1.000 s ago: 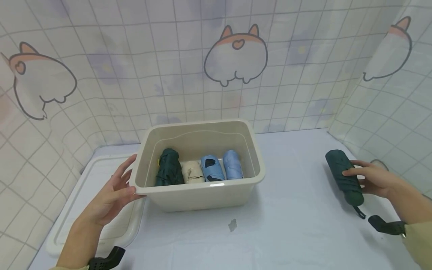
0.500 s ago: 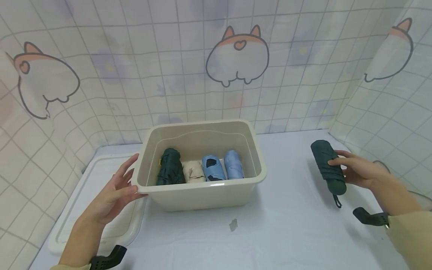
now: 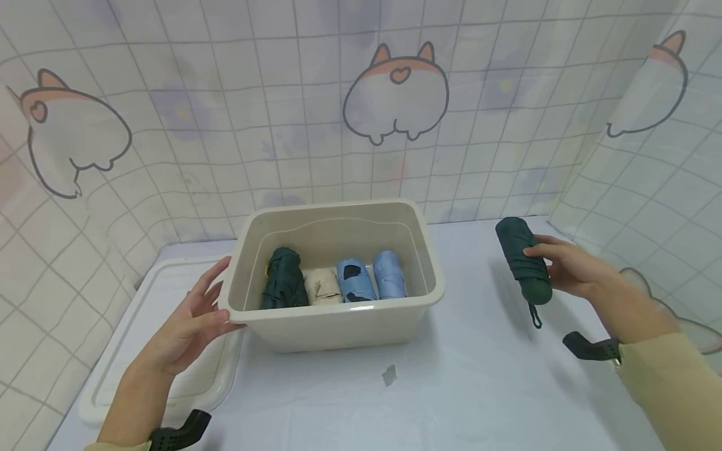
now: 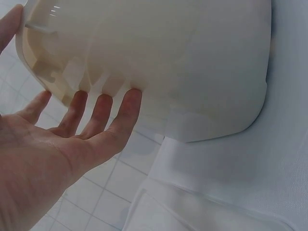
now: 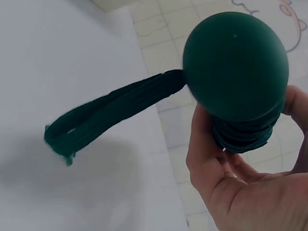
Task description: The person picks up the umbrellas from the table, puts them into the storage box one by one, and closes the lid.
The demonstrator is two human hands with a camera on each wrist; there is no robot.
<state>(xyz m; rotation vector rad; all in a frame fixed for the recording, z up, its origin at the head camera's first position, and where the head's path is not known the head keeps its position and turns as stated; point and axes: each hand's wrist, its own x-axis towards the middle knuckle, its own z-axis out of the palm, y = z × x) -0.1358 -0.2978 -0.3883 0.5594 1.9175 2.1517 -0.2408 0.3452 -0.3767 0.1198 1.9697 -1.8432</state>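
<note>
My right hand grips a dark green folded umbrella, raised off the table to the right of the bin. In the right wrist view the umbrella's round handle end faces the camera, with its wrist strap hanging loose. At the left end of the cream storage bin my left hand holds the rim; in the left wrist view its fingertips touch the outer wall. Inside the bin lie a dark green folded umbrella, a beige roll, a blue-and-black roll and a light blue roll.
A white lid lies flat left of the bin, partly behind my left arm. Tile-patterned curtain surrounds the back and sides of the white-covered table. A small grey patch marks the cloth in front of the bin.
My right hand has carried the green umbrella leftward and farther back, closer to the bin. The left hand and the bin have stayed in place.
</note>
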